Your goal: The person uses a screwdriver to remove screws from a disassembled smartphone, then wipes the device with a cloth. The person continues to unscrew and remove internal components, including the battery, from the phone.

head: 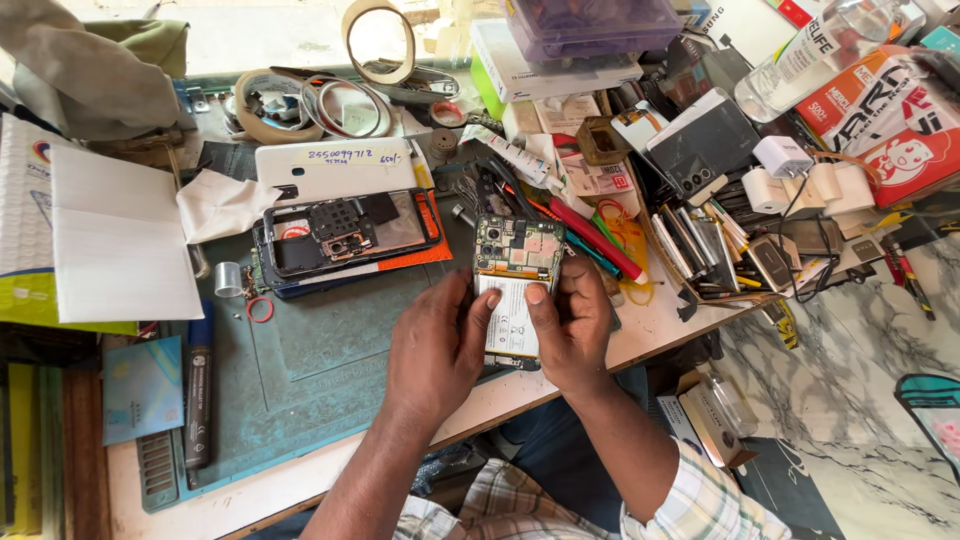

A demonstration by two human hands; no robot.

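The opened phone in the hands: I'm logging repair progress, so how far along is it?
Done: the opened phone has its back off, board and battery bare. In hand: left hand and right hand hold it, thumbs on the battery. Left: it is uncovered; another stripped phone lies on the green mat.

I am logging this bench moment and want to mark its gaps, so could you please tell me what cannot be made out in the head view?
- Opened phone, head view: its lower end and side edges are covered by the left hand and right hand.
- Board parts at the phone's top: too small to identify.
- Grip of each hand: the fingers behind the phone are hidden by it.
- Second opened phone: its lower edge is hidden by stacked parts.
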